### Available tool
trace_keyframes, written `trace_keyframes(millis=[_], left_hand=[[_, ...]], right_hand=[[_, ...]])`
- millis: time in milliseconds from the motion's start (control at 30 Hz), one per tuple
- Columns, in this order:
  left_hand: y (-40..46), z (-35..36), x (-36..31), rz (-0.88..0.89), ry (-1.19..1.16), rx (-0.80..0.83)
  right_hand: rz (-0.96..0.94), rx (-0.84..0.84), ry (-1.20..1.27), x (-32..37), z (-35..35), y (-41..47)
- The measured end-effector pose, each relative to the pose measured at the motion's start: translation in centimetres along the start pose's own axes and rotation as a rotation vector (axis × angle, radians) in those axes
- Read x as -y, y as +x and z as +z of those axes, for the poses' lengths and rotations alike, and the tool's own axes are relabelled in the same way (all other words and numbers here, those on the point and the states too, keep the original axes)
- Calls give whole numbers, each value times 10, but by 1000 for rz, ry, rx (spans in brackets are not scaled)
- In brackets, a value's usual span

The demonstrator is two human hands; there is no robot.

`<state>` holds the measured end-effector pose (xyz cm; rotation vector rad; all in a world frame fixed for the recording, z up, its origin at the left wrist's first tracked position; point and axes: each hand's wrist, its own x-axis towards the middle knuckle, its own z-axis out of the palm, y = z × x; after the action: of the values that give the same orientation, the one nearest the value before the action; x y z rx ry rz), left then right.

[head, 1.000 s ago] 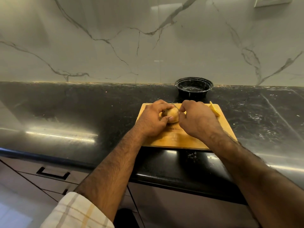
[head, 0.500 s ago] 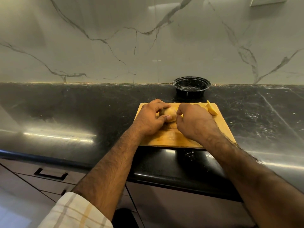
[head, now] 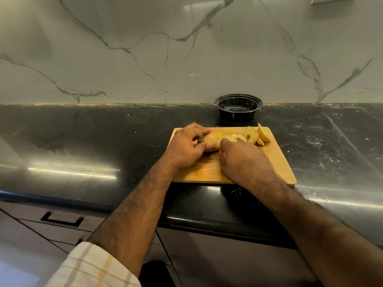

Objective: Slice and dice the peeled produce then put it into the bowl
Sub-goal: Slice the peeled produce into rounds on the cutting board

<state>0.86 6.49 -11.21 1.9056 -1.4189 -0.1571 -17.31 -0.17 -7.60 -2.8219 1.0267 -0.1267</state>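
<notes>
Dim, warm light; bright streaks of glare lie on the glossy black stone counter (head: pixel 83 141). Wide-angle bending curves the edges, and the picture is slightly soft.

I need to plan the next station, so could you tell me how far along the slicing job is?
Partly done. Several slices already lie at the far right of the cutting board. In hand: the left hand grips the uncut potato piece while the right hand works at its cut end; no knife is visible. Left: finishing the slicing, dicing, and filling the black bowl, which looks empty.
</notes>
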Motion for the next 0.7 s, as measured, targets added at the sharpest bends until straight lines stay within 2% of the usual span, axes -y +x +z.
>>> trace_keyframes(millis=[133, 267, 400, 467, 700], left_hand=[[2, 1, 3, -4, -28, -16], [2, 0, 6, -5, -49, 5], [-2, -2, 7, -12, -63, 2], [-2, -2, 6, -19, -70, -1], [-2, -2, 6, -16, -88, 5]], right_hand=[[-49, -69, -26, -10, 8, -19], [-43, -64, 14, -20, 5, -23], [22, -284, 201, -23, 7, -17], [34, -335, 254, -19, 5, -14], [51, -253, 223, 2, 2, -2]])
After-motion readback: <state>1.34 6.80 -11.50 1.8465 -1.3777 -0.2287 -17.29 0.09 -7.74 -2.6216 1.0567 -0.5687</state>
